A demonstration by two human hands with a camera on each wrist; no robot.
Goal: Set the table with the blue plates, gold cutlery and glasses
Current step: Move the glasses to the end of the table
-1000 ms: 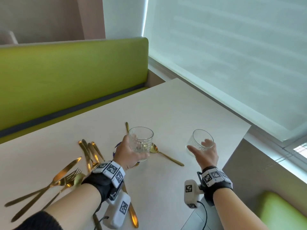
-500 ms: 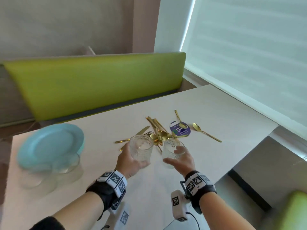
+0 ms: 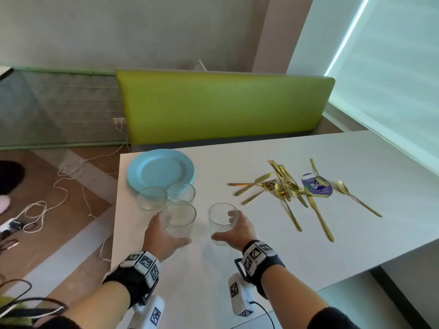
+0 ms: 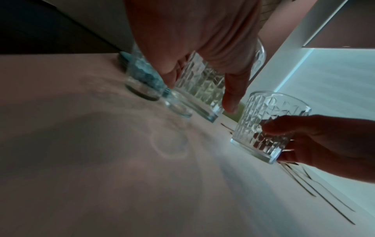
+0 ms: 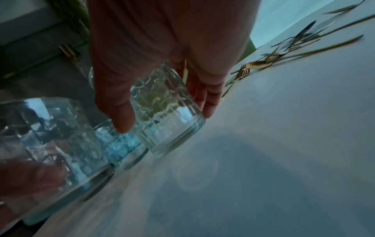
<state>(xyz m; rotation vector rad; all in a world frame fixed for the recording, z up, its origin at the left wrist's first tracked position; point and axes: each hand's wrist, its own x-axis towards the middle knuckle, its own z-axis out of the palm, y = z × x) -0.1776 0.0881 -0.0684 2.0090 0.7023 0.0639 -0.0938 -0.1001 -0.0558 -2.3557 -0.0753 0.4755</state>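
Observation:
My left hand (image 3: 166, 230) grips a clear patterned glass (image 3: 179, 219) low over the white table (image 3: 297, 252), just in front of two more glasses (image 3: 151, 198) (image 3: 181, 192). Beside it my right hand (image 3: 235, 227) grips a second glass (image 3: 222, 222). A stack of blue plates (image 3: 161, 168) lies behind the glasses near the table's left edge. Gold cutlery (image 3: 285, 186) lies in a loose heap to the right. In the left wrist view the held glass (image 4: 202, 83) is tilted; the right wrist view shows its glass (image 5: 166, 109) tilted too. Whether either base touches the table I cannot tell.
A round blue sticker (image 3: 317, 188) and a lone gold spoon (image 3: 356, 199) lie right of the heap. A green bench back (image 3: 225, 108) runs behind the table and a window blind (image 3: 392, 67) on the right. Cables (image 3: 47, 205) trail on the floor at left.
Both hands carried their glasses leftward, away from the cutlery, to the two standing glasses and the plates. The head view swung left, bringing the plates and the floor into sight.

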